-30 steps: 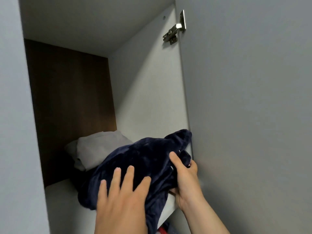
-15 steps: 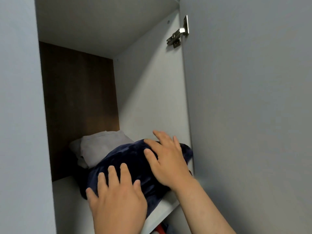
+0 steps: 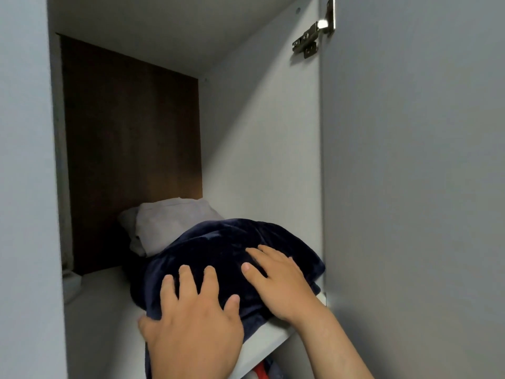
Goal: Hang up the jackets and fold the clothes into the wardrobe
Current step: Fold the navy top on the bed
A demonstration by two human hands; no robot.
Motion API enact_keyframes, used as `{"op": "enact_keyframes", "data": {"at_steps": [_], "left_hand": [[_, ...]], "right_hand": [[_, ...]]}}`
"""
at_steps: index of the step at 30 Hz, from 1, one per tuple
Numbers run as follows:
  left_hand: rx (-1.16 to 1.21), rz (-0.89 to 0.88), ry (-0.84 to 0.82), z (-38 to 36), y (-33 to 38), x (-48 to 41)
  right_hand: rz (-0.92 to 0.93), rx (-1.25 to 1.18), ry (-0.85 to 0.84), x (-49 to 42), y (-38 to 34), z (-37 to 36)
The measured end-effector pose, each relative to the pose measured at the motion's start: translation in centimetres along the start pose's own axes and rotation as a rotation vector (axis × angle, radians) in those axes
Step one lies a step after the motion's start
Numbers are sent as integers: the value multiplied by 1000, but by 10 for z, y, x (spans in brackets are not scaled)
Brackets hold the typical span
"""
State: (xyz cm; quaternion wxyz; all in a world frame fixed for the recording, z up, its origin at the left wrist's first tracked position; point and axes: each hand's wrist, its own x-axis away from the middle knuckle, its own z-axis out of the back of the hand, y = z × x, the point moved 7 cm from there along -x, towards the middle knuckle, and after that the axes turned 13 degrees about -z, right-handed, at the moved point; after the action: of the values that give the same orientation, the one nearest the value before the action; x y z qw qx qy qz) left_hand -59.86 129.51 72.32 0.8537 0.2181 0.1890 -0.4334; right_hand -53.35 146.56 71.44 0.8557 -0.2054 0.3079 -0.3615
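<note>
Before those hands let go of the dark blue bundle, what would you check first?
1. Navy garment fully on the shelf: not ok, part of it hangs over the front edge.
2. Left hand and right hand flat on it: ok, both press it.
3. Room behind: cannot tell; the grey folded cloth touches it at the back.
4. Wardrobe door open: ok.
5. Neat fold: not ok, it looks bunched.

place: home bedroom | evidence: wardrobe shelf (image 3: 109, 310); folded clothes (image 3: 175, 222); hinged door (image 3: 410, 187)
</note>
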Motion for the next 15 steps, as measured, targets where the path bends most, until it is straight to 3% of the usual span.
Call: {"op": "enact_keyframes", "data": {"at_steps": [4, 15], "left_hand": [[57, 39, 76, -3, -6, -1], [-8, 48, 55, -26, -15, -31]], "right_hand": [[10, -75, 16, 1, 5, -2], [-27, -115, -39, -35, 7, -20]]}}
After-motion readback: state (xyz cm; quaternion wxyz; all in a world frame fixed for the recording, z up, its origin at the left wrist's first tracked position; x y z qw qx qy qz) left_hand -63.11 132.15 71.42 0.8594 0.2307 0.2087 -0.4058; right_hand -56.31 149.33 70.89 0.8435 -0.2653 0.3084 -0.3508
